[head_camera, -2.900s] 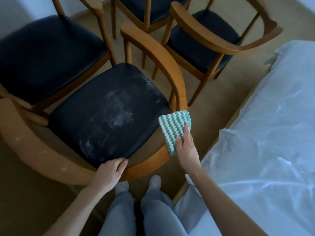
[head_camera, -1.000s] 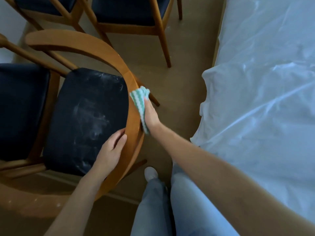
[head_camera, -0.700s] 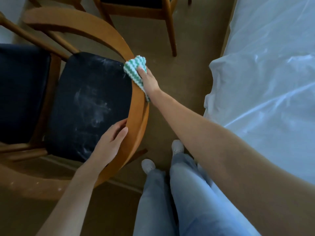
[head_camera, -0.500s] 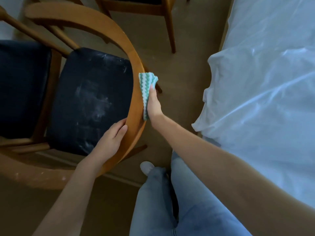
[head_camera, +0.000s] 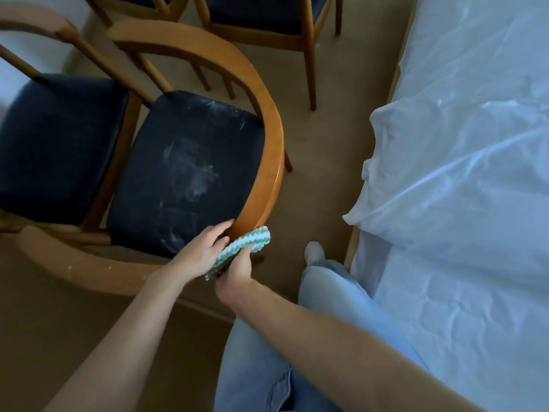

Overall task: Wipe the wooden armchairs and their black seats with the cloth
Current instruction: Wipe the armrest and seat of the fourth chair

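Cloth (head_camera: 246, 242), zigzag knit, at the near armchair's rail (head_camera: 271, 150)
My right grip (head_camera: 234, 275) clamps it against the wood, touching my left grip (head_camera: 202, 254), curled round the rail; soft, light, probably bunches, so hold it folded flat. Dusty black seat (head_camera: 190, 168) inside the curve; bed (head_camera: 460, 173) crowds the right

Glossy smooth wooden armrest (head_camera: 267, 162), matt black seat (head_camera: 190, 171) smeared with white dust, knobbly woven cloth (head_camera: 246, 245).
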A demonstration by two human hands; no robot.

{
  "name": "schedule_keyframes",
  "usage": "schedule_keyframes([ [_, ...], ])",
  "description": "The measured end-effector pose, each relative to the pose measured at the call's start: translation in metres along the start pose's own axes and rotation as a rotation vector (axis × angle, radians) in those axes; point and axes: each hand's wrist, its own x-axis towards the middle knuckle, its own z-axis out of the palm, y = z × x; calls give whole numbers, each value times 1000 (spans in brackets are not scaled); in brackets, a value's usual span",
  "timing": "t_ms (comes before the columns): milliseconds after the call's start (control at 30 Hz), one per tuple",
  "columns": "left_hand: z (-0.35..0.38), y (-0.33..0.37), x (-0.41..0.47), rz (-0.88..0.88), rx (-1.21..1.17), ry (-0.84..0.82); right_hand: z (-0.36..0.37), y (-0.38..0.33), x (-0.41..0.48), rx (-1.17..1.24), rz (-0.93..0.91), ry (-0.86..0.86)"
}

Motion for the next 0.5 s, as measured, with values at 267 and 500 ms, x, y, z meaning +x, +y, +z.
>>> schedule_keyframes([
  [267, -2, -18, -5, 23, -17, 37, 11, -71, 1, -153, -82, 49],
  [500, 5, -26, -9, 46, -67, 21, 35, -127, 11, -435, -378, 152],
])
